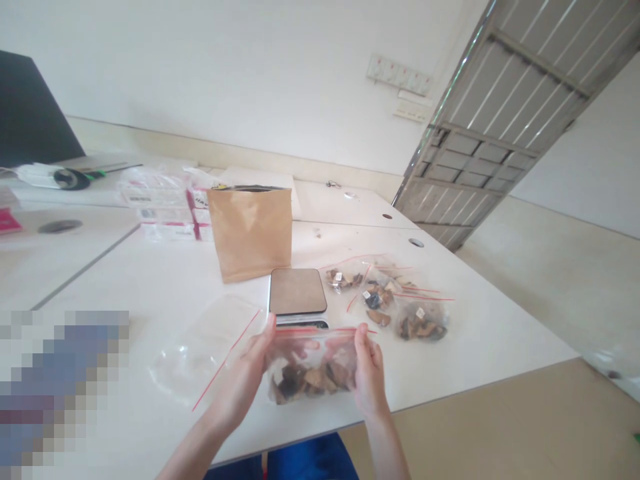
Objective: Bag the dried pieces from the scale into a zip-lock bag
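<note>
Between my two hands is a clear zip bag (315, 377) with a red seal line, holding brown dried pieces that look like sliced mushrooms. My left hand (253, 363) grips its left top corner, and my right hand (370, 373) pinches the right top corner. Just beyond the bag sits a small digital scale (299, 291) with a bare brown plate; its display is partly hidden. A brown kraft paper bag (253, 233) stands upright behind the scale, its top open. Left of my left hand, an empty clear zip bag (200, 353) lies flat.
To the right lie several filled zip bags (423, 320) with small white labels, and a loose dried piece (379, 318). Plastic-wrapped boxes (167, 207) are stacked at the back left, near a dark monitor (37, 110). The table edge (470, 393) runs along the front right.
</note>
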A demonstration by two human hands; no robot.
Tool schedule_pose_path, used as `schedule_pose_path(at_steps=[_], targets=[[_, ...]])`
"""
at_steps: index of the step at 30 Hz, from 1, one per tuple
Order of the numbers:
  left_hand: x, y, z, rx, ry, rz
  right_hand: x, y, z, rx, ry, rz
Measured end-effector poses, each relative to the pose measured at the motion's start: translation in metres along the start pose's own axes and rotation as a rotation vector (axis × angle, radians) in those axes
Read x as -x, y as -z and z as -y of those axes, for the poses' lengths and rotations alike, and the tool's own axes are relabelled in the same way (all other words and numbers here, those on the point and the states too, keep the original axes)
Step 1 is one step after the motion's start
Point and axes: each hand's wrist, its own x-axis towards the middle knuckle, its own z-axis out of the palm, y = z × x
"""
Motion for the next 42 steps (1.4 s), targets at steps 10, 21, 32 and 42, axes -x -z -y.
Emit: schedule_pose_path(at_steps=[10, 21, 32, 42], targets=[[-0.03, 0.033, -0.063, -0.617, -0.656, -0.5, -0.05, 0.152, 0.045, 0.488, 0.134, -0.703], [-0.104, 0.07, -0.133, -1.059, -0.7, -1.005, -0.042, 0.137, -0.024, 1.234, 0.552, -0.514], [-0.12, 0.092, -0.135, -1.243, -0.498, -0.835, -0.073, 0.105, -0.005, 1.494, 0.524, -0.166], [-0.12, 0.091, -0.137, -1.041, -0.627, -0.915, -0.165, 0.094, 0.037, 1.632, 0.167, 0.006]])
